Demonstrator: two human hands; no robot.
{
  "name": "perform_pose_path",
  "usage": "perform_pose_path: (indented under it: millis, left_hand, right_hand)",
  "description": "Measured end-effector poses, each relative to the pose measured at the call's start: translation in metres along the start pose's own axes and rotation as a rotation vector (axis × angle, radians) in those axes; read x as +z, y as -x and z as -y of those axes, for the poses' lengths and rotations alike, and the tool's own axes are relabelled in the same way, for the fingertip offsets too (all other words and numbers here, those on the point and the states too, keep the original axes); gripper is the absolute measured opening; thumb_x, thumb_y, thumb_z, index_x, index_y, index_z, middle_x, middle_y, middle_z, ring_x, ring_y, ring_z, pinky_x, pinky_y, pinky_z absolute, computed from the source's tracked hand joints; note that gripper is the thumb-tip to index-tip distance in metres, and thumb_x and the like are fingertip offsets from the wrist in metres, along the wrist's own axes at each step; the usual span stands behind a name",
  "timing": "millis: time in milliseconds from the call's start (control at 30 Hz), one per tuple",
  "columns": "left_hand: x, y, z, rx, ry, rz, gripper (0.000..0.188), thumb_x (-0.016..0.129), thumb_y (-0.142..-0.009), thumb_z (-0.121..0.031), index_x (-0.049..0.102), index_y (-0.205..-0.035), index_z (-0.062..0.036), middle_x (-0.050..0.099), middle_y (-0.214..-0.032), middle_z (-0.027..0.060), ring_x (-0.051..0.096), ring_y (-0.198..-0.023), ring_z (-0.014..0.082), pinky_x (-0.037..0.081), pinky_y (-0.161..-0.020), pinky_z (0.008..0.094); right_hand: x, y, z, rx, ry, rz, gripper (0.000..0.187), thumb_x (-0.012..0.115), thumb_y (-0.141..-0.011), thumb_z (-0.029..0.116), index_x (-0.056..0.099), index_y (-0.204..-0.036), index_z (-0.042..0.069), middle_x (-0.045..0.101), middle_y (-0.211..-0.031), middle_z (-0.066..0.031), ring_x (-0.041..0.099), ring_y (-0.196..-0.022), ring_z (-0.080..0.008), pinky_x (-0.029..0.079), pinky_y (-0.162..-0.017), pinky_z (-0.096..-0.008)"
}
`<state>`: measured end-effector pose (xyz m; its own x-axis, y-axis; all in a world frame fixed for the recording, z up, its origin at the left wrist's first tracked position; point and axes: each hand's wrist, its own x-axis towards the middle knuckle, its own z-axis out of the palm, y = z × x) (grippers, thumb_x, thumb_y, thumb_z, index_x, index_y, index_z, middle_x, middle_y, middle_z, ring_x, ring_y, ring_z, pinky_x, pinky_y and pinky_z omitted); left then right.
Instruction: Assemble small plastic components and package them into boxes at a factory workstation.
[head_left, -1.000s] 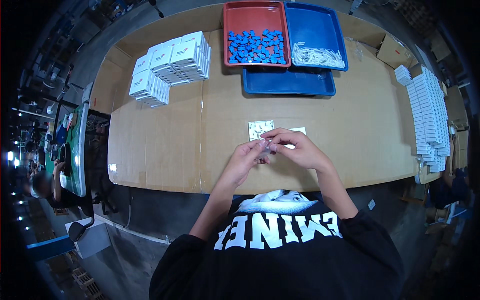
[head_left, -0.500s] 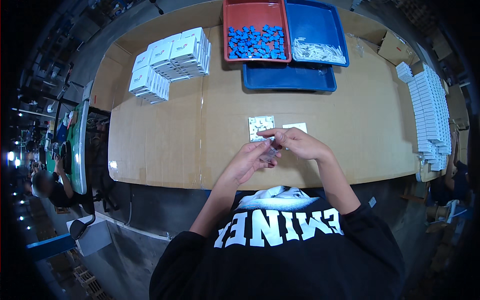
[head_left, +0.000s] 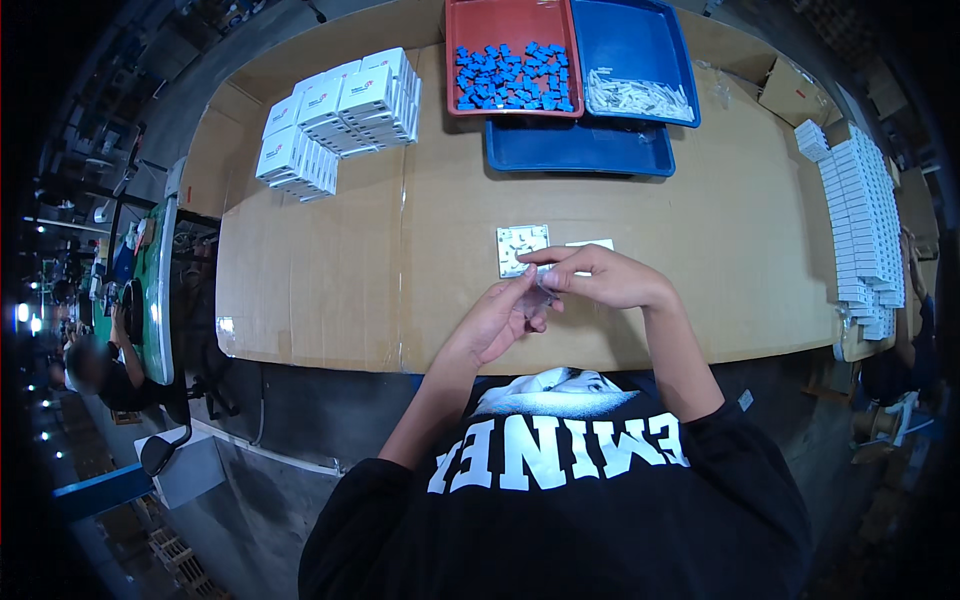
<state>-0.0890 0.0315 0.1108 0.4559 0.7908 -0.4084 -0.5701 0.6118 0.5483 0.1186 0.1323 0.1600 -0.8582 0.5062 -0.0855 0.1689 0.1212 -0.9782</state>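
Both hands are close together near the table's front edge. A small clear plastic bag [head_left: 534, 302] is between them, partly hidden by the fingers. My left hand [head_left: 496, 322] is closed on the bag from below, palm turned up. My right hand [head_left: 612, 279] pinches the bag's upper edge with thumb and fingers. Just beyond the fingertips lies a white square plastic housing [head_left: 519, 239] with small fittings inside it. A flat white piece [head_left: 592, 243] sits to its right, mostly covered by my right hand.
Stacks of white boxed units [head_left: 340, 105] stand at the back left. At the back are a red tray [head_left: 512, 25] of blue parts, a blue tray [head_left: 630, 40] of white pieces and a lower blue tray [head_left: 580, 150]. White parts [head_left: 862, 225] are stacked along the right edge.
My right hand has shifted slightly to the right and its fingers have moved on the bag. My left hand keeps hold in nearly the same place.
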Motion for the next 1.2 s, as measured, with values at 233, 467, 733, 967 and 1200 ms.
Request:
perform_pose_path:
  millis: [233,467,733,967,1200]
  left_hand:
    - [0.02,0.005,-0.01,0.136,-0.5,0.023,0.04,0.049,-0.112,-0.036,0.064,-0.131,-0.0043,0.074,-0.112,0.0106,0.056,-0.079,0.0095,0.046,-0.077,0.024]
    - [0.021,0.005,-0.011,0.187,-0.596,0.058,0.037,0.052,-0.111,-0.027,0.063,-0.137,-0.0032,0.074,-0.12,0.0137,0.056,-0.079,0.0085,0.048,-0.08,0.0244]
    - [0.026,0.004,-0.017,0.181,-0.622,0.089,0.035,0.053,-0.109,-0.02,0.061,-0.138,-0.0016,0.074,-0.121,0.0148,0.055,-0.077,0.0065,0.048,-0.079,0.0238]
    - [0.024,0.007,-0.02,0.131,-0.536,0.154,0.033,0.055,-0.107,-0.015,0.06,-0.136,-0.0005,0.074,-0.121,0.0159,0.053,-0.073,0.0038,0.047,-0.075,0.0221]
    - [0.018,0.006,-0.015,0.142,-0.358,0.093,0.039,0.055,-0.109,-0.025,0.058,-0.136,0.003,0.07,-0.125,0.0182,0.068,-0.086,0.0151,0.056,-0.082,0.0298]
  right_hand:
    - [-0.005,0.006,-0.002,0.049,0.002,-0.044,0.013,0.074,-0.091,0.011,0.079,-0.099,0.001,0.069,-0.133,-0.018,0.065,-0.123,-0.03,0.049,-0.104,-0.0388]
    - [-0.009,0.012,-0.001,0.018,-0.065,-0.118,0.011,0.072,-0.091,0.003,0.079,-0.099,0.0,0.069,-0.133,-0.0155,0.066,-0.121,-0.0267,0.05,-0.105,-0.039]
    - [-0.007,0.014,-0.006,0.024,-0.211,-0.136,0.01,0.072,-0.09,-0.003,0.079,-0.097,-0.001,0.07,-0.131,-0.0155,0.067,-0.116,-0.0236,0.052,-0.102,-0.0374]
    - [-0.011,0.016,-0.008,-0.027,-0.184,-0.107,0.009,0.073,-0.088,-0.001,0.08,-0.094,0.001,0.073,-0.125,-0.0134,0.068,-0.112,-0.0211,0.052,-0.1,-0.0359]
    - [-0.008,0.014,0.007,0.111,-0.344,-0.116,0.007,0.072,-0.09,0.0,0.077,-0.094,0.0,0.07,-0.129,-0.0123,0.068,-0.106,-0.0182,0.054,-0.094,-0.0341]
